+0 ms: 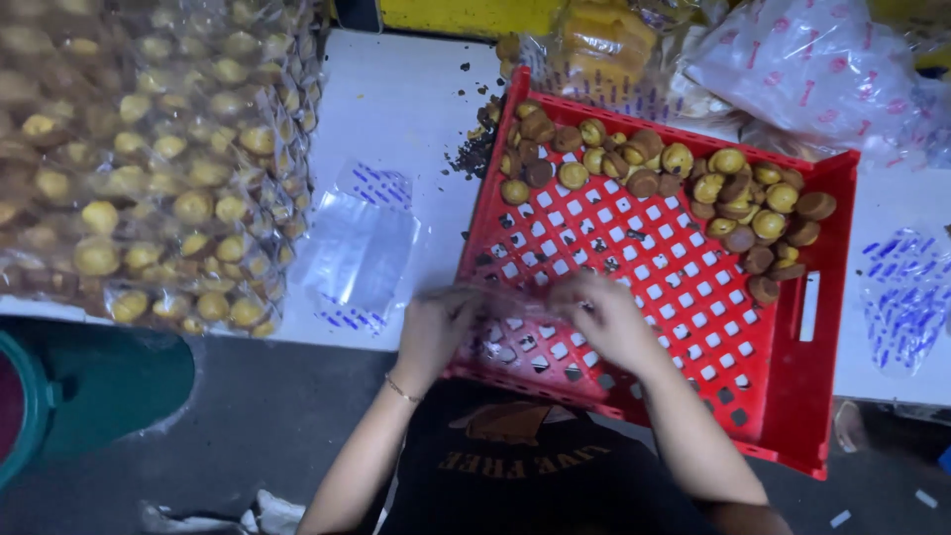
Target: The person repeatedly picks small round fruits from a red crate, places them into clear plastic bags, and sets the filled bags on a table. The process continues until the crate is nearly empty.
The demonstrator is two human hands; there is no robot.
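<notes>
I see stacked bags of small cakes (158, 168) far left of hands. Empty clear bags (359, 248) on counter (406, 109), just left of left hand (436, 327). Both hands pinch clear bag (515, 302) between them, over near edge of red crate (693, 327); right hand (599, 317) blurred. Loose cakes (674, 178) beyond hands, along crate's far side.

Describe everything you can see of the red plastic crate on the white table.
The red plastic crate is a shallow rectangular tray with a lattice floor of square holes and low solid walls, one with a slot handle. It lies skewed on the white table, its near edge overhanging toward the person. Small round golden and brown cakes pile along its far side; the rest of the floor holds only crumbs. Both hands, left hand and right hand, work over its near part, holding a thin clear plastic bag.
</notes>
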